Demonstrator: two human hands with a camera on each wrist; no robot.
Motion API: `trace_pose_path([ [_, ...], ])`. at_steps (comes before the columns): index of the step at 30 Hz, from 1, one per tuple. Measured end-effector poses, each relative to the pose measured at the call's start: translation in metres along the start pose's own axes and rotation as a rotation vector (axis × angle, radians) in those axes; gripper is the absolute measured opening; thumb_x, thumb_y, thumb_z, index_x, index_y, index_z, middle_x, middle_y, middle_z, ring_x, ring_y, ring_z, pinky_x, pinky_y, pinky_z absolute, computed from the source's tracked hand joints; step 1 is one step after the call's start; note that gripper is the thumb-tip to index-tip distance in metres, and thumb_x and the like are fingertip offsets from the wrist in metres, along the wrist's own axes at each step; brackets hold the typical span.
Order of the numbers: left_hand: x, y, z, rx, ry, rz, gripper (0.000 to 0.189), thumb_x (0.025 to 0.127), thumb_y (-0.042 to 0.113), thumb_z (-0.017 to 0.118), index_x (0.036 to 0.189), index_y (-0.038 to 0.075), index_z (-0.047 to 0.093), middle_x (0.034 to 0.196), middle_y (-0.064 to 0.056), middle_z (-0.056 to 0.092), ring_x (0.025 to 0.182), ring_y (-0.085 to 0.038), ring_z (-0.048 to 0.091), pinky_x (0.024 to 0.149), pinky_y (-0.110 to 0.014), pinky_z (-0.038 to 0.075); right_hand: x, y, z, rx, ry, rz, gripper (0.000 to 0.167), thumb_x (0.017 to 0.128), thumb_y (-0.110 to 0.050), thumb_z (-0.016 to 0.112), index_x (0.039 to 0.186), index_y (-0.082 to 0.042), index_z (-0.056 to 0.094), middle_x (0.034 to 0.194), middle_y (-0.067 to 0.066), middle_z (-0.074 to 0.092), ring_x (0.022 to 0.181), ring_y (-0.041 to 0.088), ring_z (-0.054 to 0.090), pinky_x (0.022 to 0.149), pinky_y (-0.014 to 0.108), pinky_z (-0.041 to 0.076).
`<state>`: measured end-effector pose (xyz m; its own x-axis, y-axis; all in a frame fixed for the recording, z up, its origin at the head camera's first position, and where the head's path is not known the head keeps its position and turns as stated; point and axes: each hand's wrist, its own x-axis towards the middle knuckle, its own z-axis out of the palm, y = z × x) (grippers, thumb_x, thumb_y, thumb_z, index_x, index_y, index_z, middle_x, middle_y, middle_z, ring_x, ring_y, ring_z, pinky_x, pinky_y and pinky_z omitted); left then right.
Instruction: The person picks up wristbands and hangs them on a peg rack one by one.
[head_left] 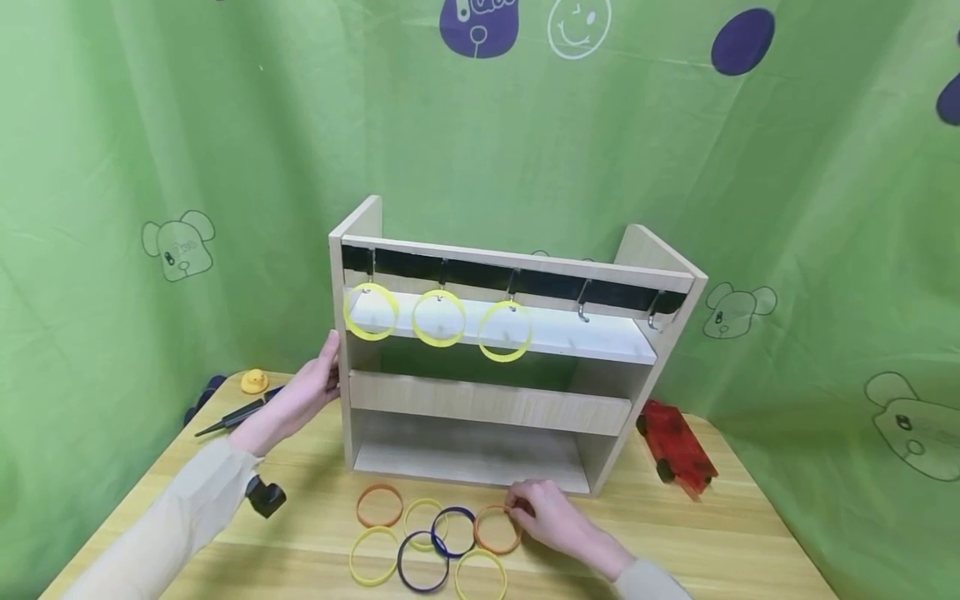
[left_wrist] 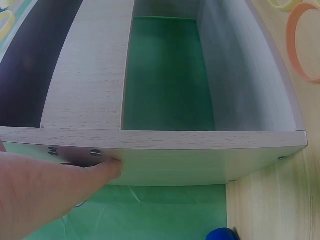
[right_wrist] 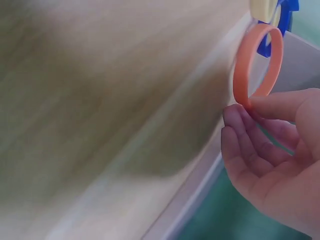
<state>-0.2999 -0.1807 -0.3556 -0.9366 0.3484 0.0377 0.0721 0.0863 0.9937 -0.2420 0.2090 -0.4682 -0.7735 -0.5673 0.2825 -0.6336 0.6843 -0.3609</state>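
My right hand (head_left: pixel 551 517) pinches the edge of an orange ring (head_left: pixel 498 530) between thumb and fingertips, at the front of a pale wooden shelf unit (head_left: pixel 491 408). In the right wrist view this orange ring (right_wrist: pixel 243 75) stands on edge above the fingertips. Against the outer face of the unit's left side panel rests my left hand (head_left: pixel 303 396), its thumb (left_wrist: pixel 102 172) straight; its other fingers are mostly hidden. Yellow rings hang on three hooks of the unit's black strip, the leftmost yellow ring (head_left: pixel 371 312) among them. Two right-hand hooks, such as this hook (head_left: pixel 582 302), carry no ring.
On the wooden table lie another orange ring (head_left: pixel 379 505), several yellow rings, including one yellow ring (head_left: pixel 374 556), and two overlapping dark blue rings (head_left: pixel 453 532). A red toy car (head_left: pixel 677 446) stands right of the unit. Left are a yellow duck (head_left: pixel 254 382) and a black pointed tool (head_left: pixel 231 418).
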Motion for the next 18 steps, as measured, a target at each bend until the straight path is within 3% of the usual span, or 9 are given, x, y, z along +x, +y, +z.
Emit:
trace_pose_path([
  [6, 0.000, -0.001, 0.001, -0.017, 0.008, 0.016, 0.093, 0.098, 0.069, 0.009, 0.157, -0.003, 0.010, 0.162, -0.031, 0.013, 0.152, -0.046, 0.014, 0.127, -0.055, 0.013, -0.001, -0.006, -0.013, 0.032, 0.042, -0.016, 0.008, 0.083, 0.004, 0.071, 0.085, -0.004, 0.070, 0.076, 0.005, 0.073, 0.064, -0.001, 0.059, 0.056, 0.013, 0.052],
  [11, 0.000, -0.001, 0.001, -0.019, 0.009, 0.008, 0.093, 0.098, 0.069, 0.009, 0.157, -0.003, 0.008, 0.162, -0.031, 0.012, 0.152, -0.046, 0.013, 0.128, -0.054, 0.013, -0.002, -0.014, -0.028, -0.015, 0.123, -0.080, 0.011, 0.080, 0.005, 0.073, 0.082, -0.006, 0.069, 0.077, 0.004, 0.071, 0.067, 0.001, 0.060, 0.057, 0.015, 0.053],
  [18, 0.001, -0.001, 0.001, -0.018, 0.012, 0.003, 0.094, 0.098, 0.070, 0.010, 0.157, -0.003, 0.007, 0.163, -0.030, 0.010, 0.153, -0.045, 0.012, 0.128, -0.054, 0.012, -0.001, -0.029, -0.066, -0.085, 0.192, -0.133, 0.014, 0.080, 0.005, 0.073, 0.084, -0.007, 0.069, 0.077, 0.000, 0.067, 0.068, 0.002, 0.059, 0.057, 0.013, 0.054],
])
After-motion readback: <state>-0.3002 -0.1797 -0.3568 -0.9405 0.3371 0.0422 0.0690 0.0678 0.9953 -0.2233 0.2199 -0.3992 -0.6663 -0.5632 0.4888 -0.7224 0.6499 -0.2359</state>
